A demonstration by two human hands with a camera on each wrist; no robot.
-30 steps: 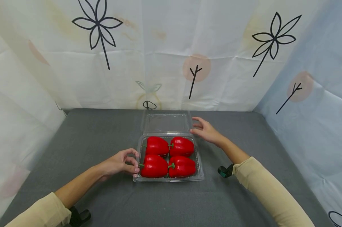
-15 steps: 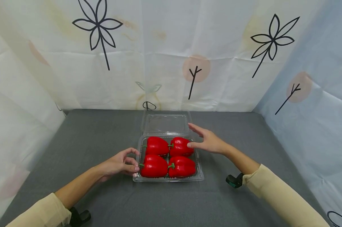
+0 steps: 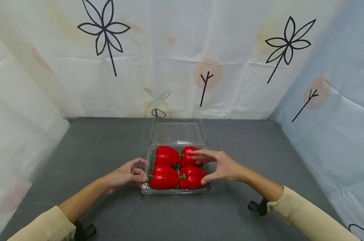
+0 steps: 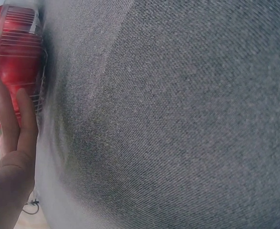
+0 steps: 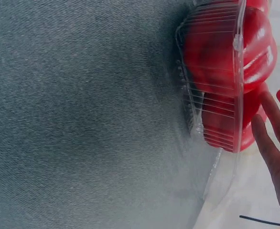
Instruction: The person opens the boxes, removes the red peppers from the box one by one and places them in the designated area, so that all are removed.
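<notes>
A clear plastic clamshell container [image 3: 212, 192] lies with its lid folded back on the grey cloth. Inside are several red bell peppers, among them a front-left one [image 3: 164, 177], a back-left one [image 3: 167, 155] and a front-right one [image 3: 191, 177]. My left hand [image 3: 124, 174] rests against the container's left rim; in the left wrist view its fingers [image 4: 27, 119] lie along the ribbed wall. Over the right-hand peppers is my right hand [image 3: 225, 166], fingers spread and thumb by the front-right pepper's right end. Whether it touches that pepper I cannot tell.
The transparent lid [image 3: 178, 132] lies flat behind the peppers. A grey cloth [image 3: 109, 137] covers the table, and white printed fabric [image 3: 176, 50] hangs around its back and sides.
My right hand has come from beside the lid toward me, over the right-hand peppers, its thumb and fingers spreading. My left hand stays at the container's left rim.
</notes>
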